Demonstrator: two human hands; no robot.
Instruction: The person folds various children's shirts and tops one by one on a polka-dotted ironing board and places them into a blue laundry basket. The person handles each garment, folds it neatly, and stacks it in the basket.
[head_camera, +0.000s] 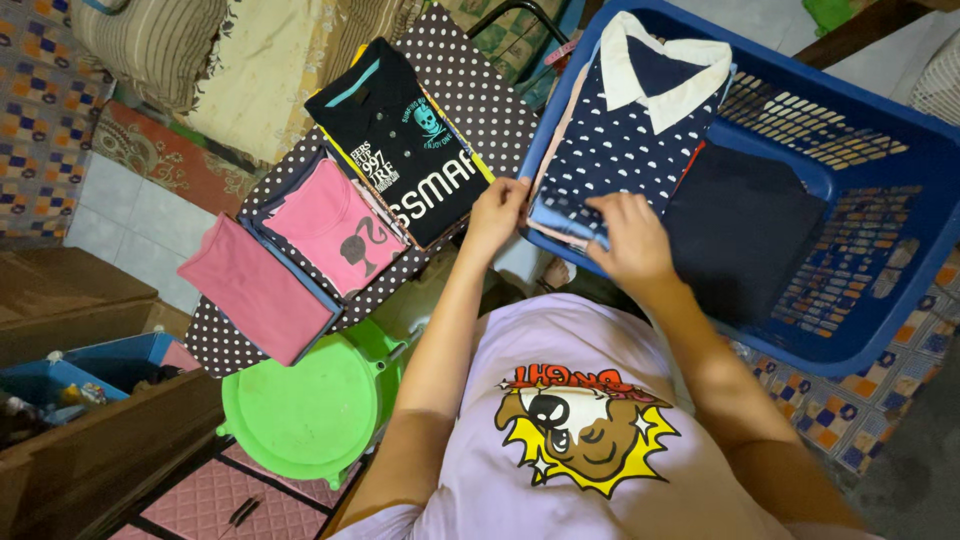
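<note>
**A:** What are the hands on?

**B:** A stack of folded clothes standing at the left end of a blue plastic laundry basket (880, 250). The top piece is a navy folded shirt with small white dots and a white collar (630, 130). It lies flat, collar pointing away from the person, and pale blue and pink fabric edges show beneath it along the near side.

**A:** How are the hands placed?

**B:** The left hand (497, 212) curls its fingers around the stack's near left corner, pinching the layered edges. The right hand (628, 238) lies on top of the stack's near edge, fingers bent and close together, pressing on the dotted cloth.

**A:** What else is in the basket?

**B:** A plain dark navy folded garment (740, 235), just beside the stack on its right.

**B:** To the left, a dark polka-dot cloth (470, 90) carries a black folded polo shirt with white print (405, 140), a pink folded shirt with a dark silhouette print (335, 235) and a plain pink folded piece (255, 290). A round green plastic stool (300, 410) stands below them.
</note>
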